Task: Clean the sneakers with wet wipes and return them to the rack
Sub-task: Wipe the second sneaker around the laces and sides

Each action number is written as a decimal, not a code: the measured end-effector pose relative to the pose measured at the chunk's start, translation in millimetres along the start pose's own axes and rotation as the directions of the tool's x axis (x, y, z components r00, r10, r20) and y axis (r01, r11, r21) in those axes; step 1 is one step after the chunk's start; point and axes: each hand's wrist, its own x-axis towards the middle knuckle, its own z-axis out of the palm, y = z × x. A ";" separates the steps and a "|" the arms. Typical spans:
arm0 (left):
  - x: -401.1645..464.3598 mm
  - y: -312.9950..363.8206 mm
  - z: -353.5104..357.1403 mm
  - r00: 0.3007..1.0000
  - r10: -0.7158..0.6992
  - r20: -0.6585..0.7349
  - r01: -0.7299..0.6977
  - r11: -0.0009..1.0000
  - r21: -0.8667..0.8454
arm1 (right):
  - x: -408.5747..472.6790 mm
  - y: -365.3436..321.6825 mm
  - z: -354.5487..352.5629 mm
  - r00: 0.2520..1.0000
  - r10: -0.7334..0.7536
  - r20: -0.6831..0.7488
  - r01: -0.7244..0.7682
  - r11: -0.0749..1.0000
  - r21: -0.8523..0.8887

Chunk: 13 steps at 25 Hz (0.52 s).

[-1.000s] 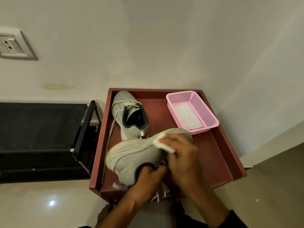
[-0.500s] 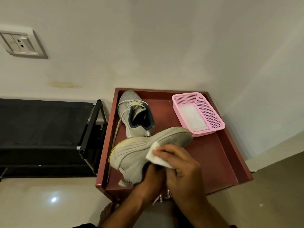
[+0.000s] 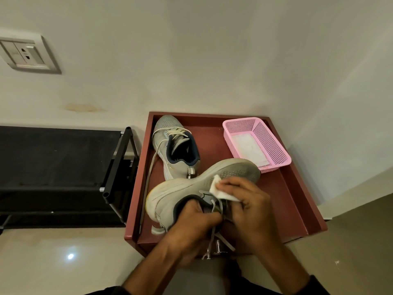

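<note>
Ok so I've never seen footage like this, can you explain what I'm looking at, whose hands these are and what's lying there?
There is no machine here: a camera worn on a person's head looks down at their own two hands. The left hand grips a grey sneaker by its opening, sole turned up. The right hand presses a white wet wipe against that sole. Below lies a red-brown tray holding the second sneaker and a pink basket with more wipes. The black shoe rack stands to the left.
</note>
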 end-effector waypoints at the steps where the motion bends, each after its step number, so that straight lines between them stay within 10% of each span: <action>1: -2.4 5.8 -7.7 0.996 0.045 0.082 -0.038 0.995 -0.087 | 3.2 6.7 -2.3 0.997 0.067 -0.030 -0.068 0.997 -0.021; 7: -7.3 17.1 -11.2 0.984 0.073 0.160 0.017 0.866 -0.501 | -4.7 -13.7 8.4 0.992 -0.126 -0.003 0.126 0.990 -0.070; 11: -5.0 17.5 -13.8 0.997 0.037 0.065 -0.001 0.874 -0.485 | 7.8 12.0 -2.6 0.989 0.060 -0.137 -0.086 0.976 -0.199; 13: -3.9 15.1 -11.4 0.997 0.001 0.081 0.041 0.849 -0.526 | -4.3 -17.7 9.5 0.995 -0.069 -0.077 0.059 0.991 -0.118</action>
